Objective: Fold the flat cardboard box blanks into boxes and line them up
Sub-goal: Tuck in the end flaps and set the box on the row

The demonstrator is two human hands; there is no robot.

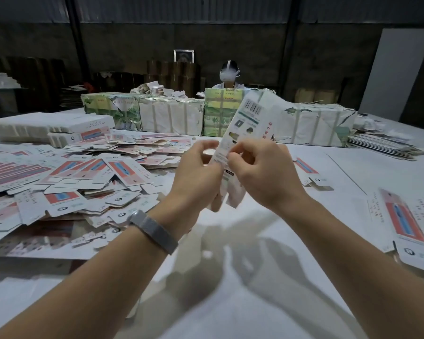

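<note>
- Above table (230, 302) centre, mid-air: one box blank (245, 128) held between both hands, off the surface.
- Long axis steep, tilted: top end points to about 1 o'clock, bottom end to about 7 o'clock. Barcode panel at top end, faces camera.
- Left hand (196, 172): fingers curled round blank's left edge, low on its length; metal wristband (154, 231) on that wrist.
- Right hand (262, 172): thumb and fingertips pinch blank's right edge near mid-length, other fingers curled.
- Lower end of blank is motion-blurred, fold state there can't be told.
- 9 to 10 o'clock: loose pile of flat blanks (83, 174), red-and-blue print up, overlapping at mixed angles.
- 3 o'clock: flat blank at the right edge (411, 223), long axis roughly 11 to 5.
- 12 o'clock: row of wrapped bundles (171, 116) across far table; masked person (229, 77) behind them.
</note>
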